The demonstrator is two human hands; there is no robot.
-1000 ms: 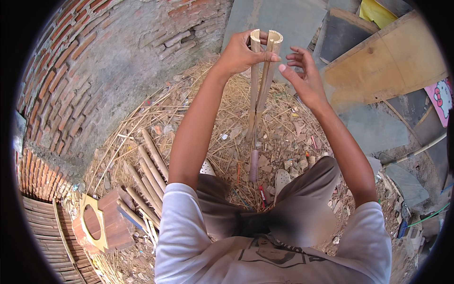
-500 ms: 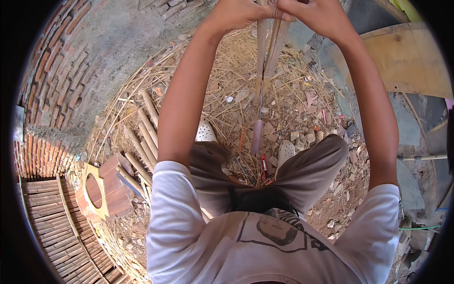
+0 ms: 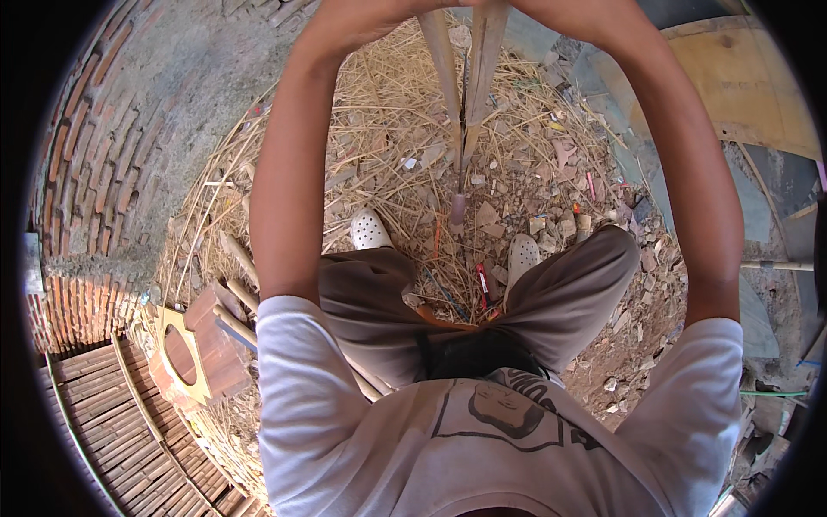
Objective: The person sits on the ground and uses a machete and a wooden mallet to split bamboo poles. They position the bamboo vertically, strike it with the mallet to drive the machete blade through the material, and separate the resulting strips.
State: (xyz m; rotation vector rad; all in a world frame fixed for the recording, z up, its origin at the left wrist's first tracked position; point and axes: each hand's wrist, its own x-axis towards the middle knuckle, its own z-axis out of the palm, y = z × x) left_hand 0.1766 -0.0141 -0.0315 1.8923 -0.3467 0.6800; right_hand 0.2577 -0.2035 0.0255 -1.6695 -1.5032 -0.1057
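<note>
At the top edge, my left hand (image 3: 375, 17) and my right hand (image 3: 573, 15) are at the upper end of a split bamboo length (image 3: 485, 69), one on each side. The frame cuts off most of their fingers. Its two halves spread apart at the top and come together lower down. Between them sits a narrow dark blade, whose purplish handle (image 3: 457, 209) points down toward my feet. Both arms are raised and bent outward.
Straw (image 3: 379, 103) and broken chips cover the ground. A red tool (image 3: 482, 284) lies between my legs. Poles (image 3: 237, 257) and a brown board (image 3: 202, 323) with a yellow cut-out frame (image 3: 172, 355) are at left. A brick wall (image 3: 95, 164) and sheets (image 3: 724, 82) flank me.
Both hands have moved farther away, partly out of the picture, and wider apart. The bamboo halves are spread more at the top. The handle has moved away from me with them.
</note>
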